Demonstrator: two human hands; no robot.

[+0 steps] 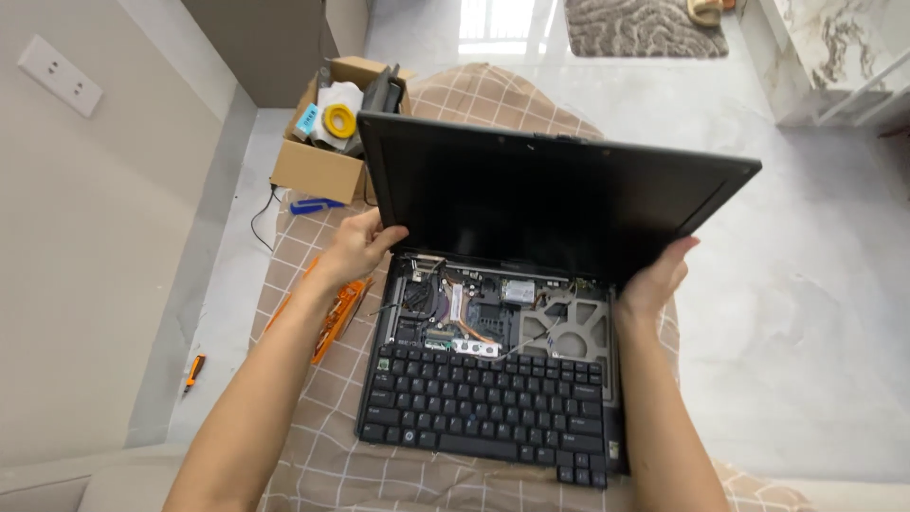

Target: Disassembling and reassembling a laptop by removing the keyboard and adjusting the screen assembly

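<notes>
A black laptop lies on a checked beige cloth (322, 455). Its dark screen lid (540, 194) stands tilted up toward me. My left hand (360, 245) grips the lid's left edge and my right hand (654, 278) grips its right edge. The keyboard (488, 408) is slid forward out of its seat, baring the inside (493, 313): a fan, copper pipes, circuit boards and a metal frame.
An orange tool set (339, 315) lies on the cloth left of the laptop. A cardboard box (327, 142) with tape rolls and parts stands behind it. A small orange screwdriver (193, 370) lies on the floor at the left. A marble floor spreads to the right.
</notes>
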